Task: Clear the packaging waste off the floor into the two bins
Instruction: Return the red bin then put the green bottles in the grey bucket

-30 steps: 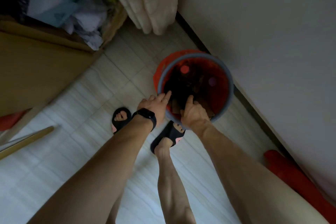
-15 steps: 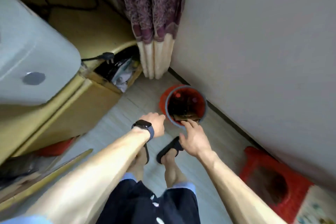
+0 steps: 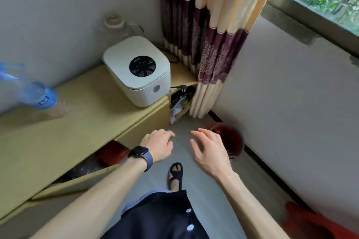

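The red bin (image 3: 236, 141) stands on the floor (image 3: 196, 180) against the pale wall (image 3: 291, 112), just beyond the right hand. It is a round bucket with a grey rim; its inside looks dark, and something brownish shows low at its near edge, too unclear to name.

Both hands hang in the air above the floor, each bare of any load. The left hand (image 3: 158, 144), with a dark watch (image 3: 140, 156) on the wrist and a ring on one finger, has its fingers curled loosely downward. The right hand (image 3: 210, 148) is spread, fingers released and apart, partly covering the bin's near left side.

To the left runs a low yellow worktop (image 3: 77, 122) carrying a white rice cooker (image 3: 137, 71) and, further left, a blurred blue-labelled bottle (image 3: 38, 96). Under it sit something red (image 3: 113, 153) and dark clutter. A cream and purple curtain (image 3: 209, 35) hangs into the corner behind the bin. One foot in a black sandal (image 3: 175, 175) stands between the arms. A red object (image 3: 310, 223) lies at the lower right by the wall.
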`<state>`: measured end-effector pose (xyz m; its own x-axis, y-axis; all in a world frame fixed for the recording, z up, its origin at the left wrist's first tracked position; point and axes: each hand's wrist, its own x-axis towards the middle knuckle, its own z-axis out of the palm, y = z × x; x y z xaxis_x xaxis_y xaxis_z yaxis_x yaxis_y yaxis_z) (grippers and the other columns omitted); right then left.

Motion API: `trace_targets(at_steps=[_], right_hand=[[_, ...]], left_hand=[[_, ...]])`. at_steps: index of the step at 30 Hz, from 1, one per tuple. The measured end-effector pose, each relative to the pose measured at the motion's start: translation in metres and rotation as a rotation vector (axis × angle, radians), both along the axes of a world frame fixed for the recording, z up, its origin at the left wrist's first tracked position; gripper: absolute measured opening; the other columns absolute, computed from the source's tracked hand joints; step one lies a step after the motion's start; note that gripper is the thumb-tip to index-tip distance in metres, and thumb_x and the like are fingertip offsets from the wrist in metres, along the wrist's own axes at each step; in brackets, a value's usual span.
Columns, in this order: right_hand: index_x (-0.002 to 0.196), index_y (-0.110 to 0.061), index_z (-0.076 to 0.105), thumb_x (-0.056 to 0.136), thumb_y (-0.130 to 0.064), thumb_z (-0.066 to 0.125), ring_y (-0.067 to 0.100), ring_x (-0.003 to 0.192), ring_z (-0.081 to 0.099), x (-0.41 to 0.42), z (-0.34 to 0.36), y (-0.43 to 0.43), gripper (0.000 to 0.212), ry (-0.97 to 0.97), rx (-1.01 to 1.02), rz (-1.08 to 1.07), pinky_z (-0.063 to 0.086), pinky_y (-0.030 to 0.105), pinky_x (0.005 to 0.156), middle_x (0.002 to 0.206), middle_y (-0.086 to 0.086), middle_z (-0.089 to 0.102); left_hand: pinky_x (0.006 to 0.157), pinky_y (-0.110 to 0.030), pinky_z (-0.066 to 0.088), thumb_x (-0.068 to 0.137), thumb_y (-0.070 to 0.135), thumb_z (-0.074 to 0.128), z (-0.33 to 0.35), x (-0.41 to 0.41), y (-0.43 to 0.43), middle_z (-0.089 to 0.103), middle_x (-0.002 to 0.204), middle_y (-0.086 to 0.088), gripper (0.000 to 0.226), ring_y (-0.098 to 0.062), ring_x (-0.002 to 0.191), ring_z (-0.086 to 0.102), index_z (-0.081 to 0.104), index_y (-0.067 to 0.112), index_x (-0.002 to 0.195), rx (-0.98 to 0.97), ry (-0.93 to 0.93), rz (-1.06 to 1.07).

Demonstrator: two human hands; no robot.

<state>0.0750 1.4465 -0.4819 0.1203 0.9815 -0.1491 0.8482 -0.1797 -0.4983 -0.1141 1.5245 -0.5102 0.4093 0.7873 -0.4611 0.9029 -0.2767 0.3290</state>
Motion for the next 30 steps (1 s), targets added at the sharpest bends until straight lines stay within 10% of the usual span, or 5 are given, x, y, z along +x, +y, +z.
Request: trace_targets(at_steps=[19, 24, 30], right_hand=[[0.150, -0.023, 0.037, 0.092, -0.049, 0.055, 0.033, 0.123, 0.049, -0.464, 0.099, 0.170, 0.066, 0.005, 0.307, 0.652, 0.046, 0.041, 0.101, 0.145, 0.009, 0.046], [0.156, -0.028, 0.020, 0.097, -0.053, 0.049, 0.037, 0.138, 0.033, -0.538, 0.094, 0.238, 0.070, -0.147, 0.276, 0.583, 0.041, 0.046, 0.105, 0.161, 0.012, 0.023], [0.134, -0.011, 0.048, 0.102, -0.015, 0.044, 0.037, 0.119, 0.043, -0.554, 0.039, 0.236, 0.033, -0.166, 0.383, 0.527, 0.051, 0.045, 0.084, 0.141, 0.014, 0.041]], left_hand=[[0.104, -0.032, 0.040, 0.098, 0.029, 0.043, -0.023, -0.495, -0.013, 0.047, 0.145, 0.005, 0.045, -0.021, 0.131, 0.045, 0.045, 0.032, 0.143, 0.004, 0.063, 0.878], [0.115, -0.042, 0.030, 0.098, 0.039, 0.043, -0.072, -0.542, 0.001, 0.017, 0.163, -0.003, 0.063, -0.030, 0.147, 0.020, 0.021, 0.029, 0.156, -0.142, 0.086, 0.889], [0.115, -0.061, 0.024, 0.092, 0.054, 0.054, -0.129, -0.541, -0.034, -0.031, 0.161, 0.004, 0.092, -0.036, 0.150, -0.017, -0.013, 0.042, 0.154, -0.317, 0.142, 0.808]])
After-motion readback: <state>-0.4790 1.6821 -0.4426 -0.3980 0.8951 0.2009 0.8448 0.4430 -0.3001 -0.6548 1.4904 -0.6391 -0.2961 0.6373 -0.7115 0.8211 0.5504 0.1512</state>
